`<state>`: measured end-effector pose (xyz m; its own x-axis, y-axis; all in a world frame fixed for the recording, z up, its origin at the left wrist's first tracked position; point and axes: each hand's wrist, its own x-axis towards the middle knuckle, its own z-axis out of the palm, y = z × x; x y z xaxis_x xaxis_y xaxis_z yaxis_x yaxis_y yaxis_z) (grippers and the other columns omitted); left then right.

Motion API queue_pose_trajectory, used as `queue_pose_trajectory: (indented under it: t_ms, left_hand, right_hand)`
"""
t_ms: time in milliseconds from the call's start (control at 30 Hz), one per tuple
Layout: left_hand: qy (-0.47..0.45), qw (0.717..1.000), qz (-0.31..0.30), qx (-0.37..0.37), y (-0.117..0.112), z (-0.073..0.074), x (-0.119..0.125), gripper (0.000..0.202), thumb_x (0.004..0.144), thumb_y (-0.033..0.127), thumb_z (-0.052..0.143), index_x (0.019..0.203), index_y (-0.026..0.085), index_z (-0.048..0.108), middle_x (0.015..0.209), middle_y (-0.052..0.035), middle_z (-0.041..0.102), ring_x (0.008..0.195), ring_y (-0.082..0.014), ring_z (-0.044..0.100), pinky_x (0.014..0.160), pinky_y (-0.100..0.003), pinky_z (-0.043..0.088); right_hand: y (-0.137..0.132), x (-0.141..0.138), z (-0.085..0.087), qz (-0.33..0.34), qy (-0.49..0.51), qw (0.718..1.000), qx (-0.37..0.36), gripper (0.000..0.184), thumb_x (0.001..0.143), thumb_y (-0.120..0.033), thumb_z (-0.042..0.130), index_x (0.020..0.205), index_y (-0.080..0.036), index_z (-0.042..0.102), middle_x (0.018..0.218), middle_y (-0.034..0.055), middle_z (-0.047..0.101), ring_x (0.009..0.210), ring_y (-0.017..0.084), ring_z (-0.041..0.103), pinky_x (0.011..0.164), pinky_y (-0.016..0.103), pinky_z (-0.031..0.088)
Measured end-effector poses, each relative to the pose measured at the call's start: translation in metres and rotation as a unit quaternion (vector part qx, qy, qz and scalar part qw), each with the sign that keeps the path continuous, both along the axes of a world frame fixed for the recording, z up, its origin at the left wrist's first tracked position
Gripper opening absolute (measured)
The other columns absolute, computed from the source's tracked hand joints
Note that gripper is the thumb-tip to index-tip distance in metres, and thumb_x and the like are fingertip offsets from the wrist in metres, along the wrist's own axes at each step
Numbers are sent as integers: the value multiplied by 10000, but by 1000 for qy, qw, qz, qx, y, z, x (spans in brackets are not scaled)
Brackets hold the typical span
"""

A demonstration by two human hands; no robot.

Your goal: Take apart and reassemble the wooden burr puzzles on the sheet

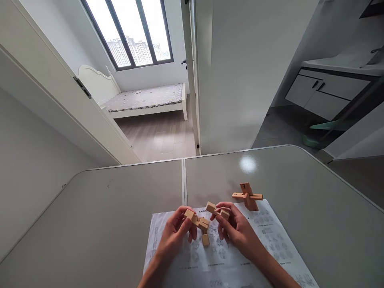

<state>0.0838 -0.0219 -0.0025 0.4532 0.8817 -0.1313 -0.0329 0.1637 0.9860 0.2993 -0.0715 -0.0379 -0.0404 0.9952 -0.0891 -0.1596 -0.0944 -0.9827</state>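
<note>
My left hand (pixel 179 228) pinches joined light wooden puzzle pieces (pixel 198 222), notched blocks with one end hanging down over the paper. In my right hand (pixel 232 226) is a single notched wooden puzzle piece (pixel 211 207), gripped between thumb and fingers at its right end. The two hands are close together, and a small gap shows between their pieces. Below them lies a printed sheet (pixel 216 270) with rows of small diagrams, too blurred to read. Behind my right hand, an orange-brown wooden cross-shaped puzzle (pixel 246 196) stands at the sheet's upper edge, with dark marks on its faces.
The grey table (pixel 90 224) has a light edge strip and a seam (pixel 184 182) down its middle. Beyond it are an open doorway, a bed (pixel 150 98) under a window, a wall (pixel 237 80), and a white cabinet (pixel 330 90) at the right.
</note>
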Motion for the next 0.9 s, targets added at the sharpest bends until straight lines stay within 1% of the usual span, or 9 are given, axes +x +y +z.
queue_pose_trajectory:
  t_ms: [67, 167, 300, 433, 500, 600, 667, 767, 900]
  left_hand:
    - [-40, 999, 1, -27, 0, -1, 0, 418, 975, 629, 598, 1027, 215, 611, 621, 49, 585, 509, -100, 452, 570, -233, 398]
    - [-71, 995, 11, -72, -1, -1, 2, 458, 954, 640, 619, 1101, 207, 606, 702, 34, 595, 500, -92, 432, 528, -234, 380]
    - [-62, 993, 13, -95, -2, 3, 5, 458, 938, 619, 639, 1106, 193, 634, 637, 61, 472, 543, -104, 418, 578, -240, 398]
    - [-37, 992, 26, -118, -2, 4, 7, 403, 900, 589, 638, 1036, 212, 672, 663, 66, 339, 567, -118, 369, 576, -247, 398]
    - [-6, 993, 26, -112, -3, 4, 6, 407, 916, 601, 588, 1013, 221, 697, 665, 52, 348, 592, -135, 384, 581, -247, 401]
    - [35, 996, 7, -84, -5, 2, 5, 453, 948, 626, 538, 1011, 220, 730, 667, 33, 413, 611, -140, 389, 572, -234, 375]
    - [42, 997, -5, -67, -5, 1, 5, 468, 955, 638, 536, 1015, 217, 732, 658, 36, 420, 598, -133, 363, 556, -229, 349]
    - [25, 998, -13, -53, -5, -1, 6, 465, 951, 657, 560, 1029, 221, 700, 636, 56, 408, 576, -124, 346, 552, -227, 343]
    - [15, 999, -13, -44, -5, 0, 9, 435, 973, 636, 571, 1030, 212, 648, 659, 59, 461, 586, -122, 412, 584, -235, 389]
  right_hand:
    - [0, 0, -1, 4, 22, 1000, -3, 395, 1016, -587, 611, 1171, -232, 536, 988, 54, 709, 548, 123, 575, 487, 255, 445]
    - [-1, 2, -1, 20, 15, 1000, -2, 393, 1012, -577, 627, 1144, -209, 588, 871, 35, 711, 537, 118, 541, 517, 259, 430]
    - [-2, 3, 1, 37, 3, 999, -7, 441, 1007, -612, 611, 1111, -185, 654, 638, -49, 556, 478, 100, 383, 485, 252, 318]
    - [-3, 3, 7, 24, 31, 999, -28, 517, 1000, -674, 571, 1152, -186, 652, 604, -79, 395, 511, 111, 346, 474, 241, 265]
    - [-3, 2, 9, 16, 47, 998, -40, 552, 991, -705, 557, 1179, -192, 638, 626, -68, 419, 520, 117, 374, 478, 243, 282]
    - [-2, 1, 8, 10, 61, 997, -38, 590, 989, -727, 530, 1250, -201, 582, 716, -22, 584, 508, 123, 417, 500, 265, 341]
    - [-2, 1, 7, 7, 59, 998, -26, 563, 997, -720, 522, 1225, -207, 563, 776, 6, 654, 508, 128, 441, 515, 277, 369]
    - [-2, 2, 4, 25, 46, 999, -10, 483, 1018, -675, 530, 1122, -205, 574, 675, -23, 612, 518, 134, 448, 534, 276, 371]
    - [-1, 5, 3, 36, 45, 998, 0, 444, 1008, -629, 597, 1103, -196, 610, 617, -67, 479, 524, 122, 411, 529, 265, 331]
